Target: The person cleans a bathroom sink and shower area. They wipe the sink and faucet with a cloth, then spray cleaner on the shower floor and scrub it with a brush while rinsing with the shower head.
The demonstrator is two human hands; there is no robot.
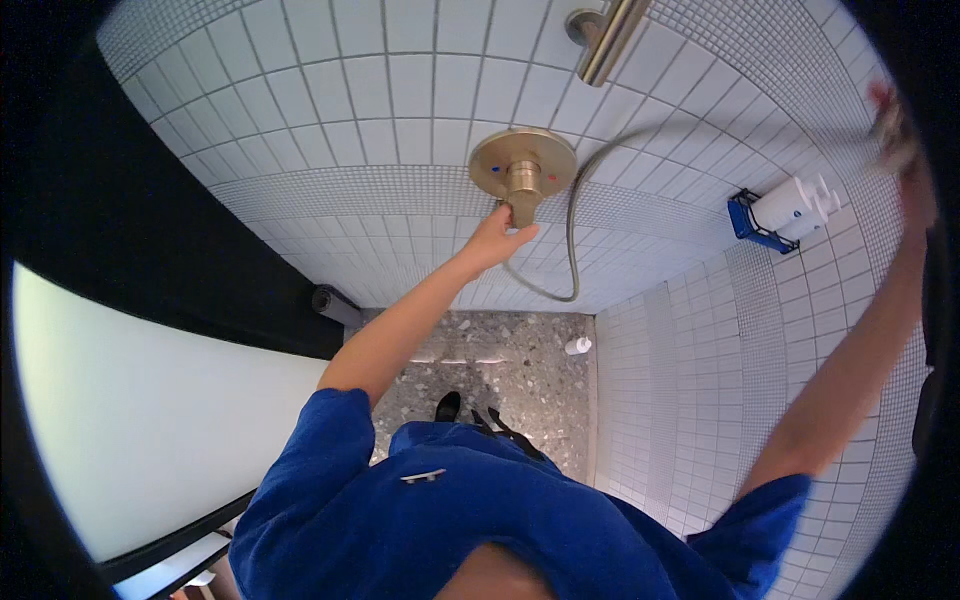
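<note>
My left hand (491,242) grips the brushed-metal shower valve handle (523,203), its fingers wrapped round the lower end. Behind the handle a round metal plate (488,160) with a blue and a red mark is fixed to the tiled wall. From near the valve, a flexible metal shower hose (572,225) loops down, then rises to the right. It runs to my raised right hand (903,150) at the far right edge. That hand is smeared by motion and partly cut off, closed about the hose's end; whatever is fitted there cannot be made out.
A metal bar holder (612,45) juts from the wall above. White pump bottles (790,208) stand in a blue wall rack (758,222) at the right. A small white bottle (578,346) is on the terrazzo floor (480,345). A dark grey roll (335,304) stands at the left.
</note>
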